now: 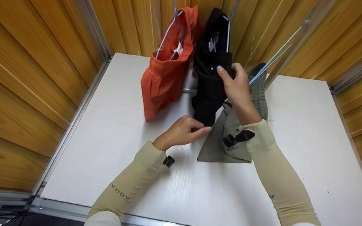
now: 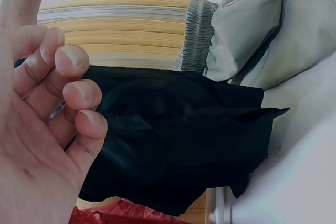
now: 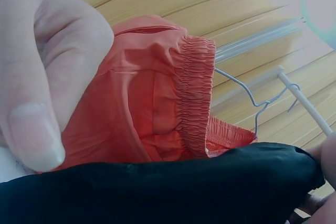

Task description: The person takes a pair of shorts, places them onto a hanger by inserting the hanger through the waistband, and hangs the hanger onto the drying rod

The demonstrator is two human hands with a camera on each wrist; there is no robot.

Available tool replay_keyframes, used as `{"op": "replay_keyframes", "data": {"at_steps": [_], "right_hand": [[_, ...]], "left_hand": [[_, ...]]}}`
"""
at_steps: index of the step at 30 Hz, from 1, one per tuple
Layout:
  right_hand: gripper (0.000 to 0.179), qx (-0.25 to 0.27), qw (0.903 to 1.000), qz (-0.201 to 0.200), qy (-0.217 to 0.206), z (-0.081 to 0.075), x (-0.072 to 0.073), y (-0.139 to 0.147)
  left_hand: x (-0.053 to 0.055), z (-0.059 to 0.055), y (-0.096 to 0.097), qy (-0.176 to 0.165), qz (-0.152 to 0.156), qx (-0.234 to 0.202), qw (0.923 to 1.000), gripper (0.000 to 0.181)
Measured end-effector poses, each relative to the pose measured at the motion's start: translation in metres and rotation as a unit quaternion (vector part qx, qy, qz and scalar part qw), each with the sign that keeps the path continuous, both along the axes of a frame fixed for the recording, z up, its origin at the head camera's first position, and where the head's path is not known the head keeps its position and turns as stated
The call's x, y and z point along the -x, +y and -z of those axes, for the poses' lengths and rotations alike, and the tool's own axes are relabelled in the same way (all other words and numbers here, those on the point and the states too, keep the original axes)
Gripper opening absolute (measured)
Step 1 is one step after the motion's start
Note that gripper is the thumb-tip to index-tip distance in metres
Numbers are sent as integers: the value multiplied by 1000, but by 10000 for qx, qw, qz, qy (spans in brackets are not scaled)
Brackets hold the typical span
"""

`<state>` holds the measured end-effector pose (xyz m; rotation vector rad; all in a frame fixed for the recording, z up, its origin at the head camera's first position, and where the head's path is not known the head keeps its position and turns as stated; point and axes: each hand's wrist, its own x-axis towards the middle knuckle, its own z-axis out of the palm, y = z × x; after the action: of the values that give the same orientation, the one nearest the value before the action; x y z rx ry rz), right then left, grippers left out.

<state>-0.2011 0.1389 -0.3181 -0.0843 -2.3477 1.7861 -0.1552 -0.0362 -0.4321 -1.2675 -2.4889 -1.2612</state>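
Observation:
Black shorts (image 1: 207,84) hang from a wire hanger, their waistband facing up. My right hand (image 1: 237,84) grips them near the waistband, thumb on the front and the other fingers behind the cloth. Lower down, my left hand (image 1: 184,130) is close to the bottom hem, its thumb tip overlapping the hem's corner in the head view. In the left wrist view, the left hand's fingers (image 2: 84,95) are loosely bent in front of the black shorts (image 2: 168,140), with no cloth between them. The right wrist view shows the left thumb close up, above the dark cloth (image 3: 157,190).
Red shorts (image 1: 165,81) with a gathered waistband hang on another wire hanger to the left. Grey-green shorts (image 1: 215,144) hang at the right, reaching down over the white table (image 1: 105,131). Wood-grain panels (image 1: 130,28) stand behind and at both sides.

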Motion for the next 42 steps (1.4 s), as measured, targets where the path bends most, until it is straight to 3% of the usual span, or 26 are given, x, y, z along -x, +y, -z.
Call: {"op": "replay_keyframes", "data": {"at_steps": [8, 24, 29, 35, 42], "right_hand": [[43, 66, 9992, -387, -13, 3, -11, 2], [48, -382, 9965, -737, 59, 12, -39, 24], [46, -347, 9968, -711, 139, 18, -46, 37], [47, -325, 9975, -617, -118, 28, -50, 59], [47, -817, 9946, -400, -491, 47, -47, 90]], "left_hand": [[-1, 0, 2, -138, 23, 25, 9999, 52], [-1, 4, 8, -315, 235, -109, 9992, 53], [-1, 5, 11, -266, 298, -149, 9991, 53], [-1, 6, 12, -245, 243, -124, 9993, 53], [-2, 7, 12, -316, 232, -88, 9992, 53]]}}
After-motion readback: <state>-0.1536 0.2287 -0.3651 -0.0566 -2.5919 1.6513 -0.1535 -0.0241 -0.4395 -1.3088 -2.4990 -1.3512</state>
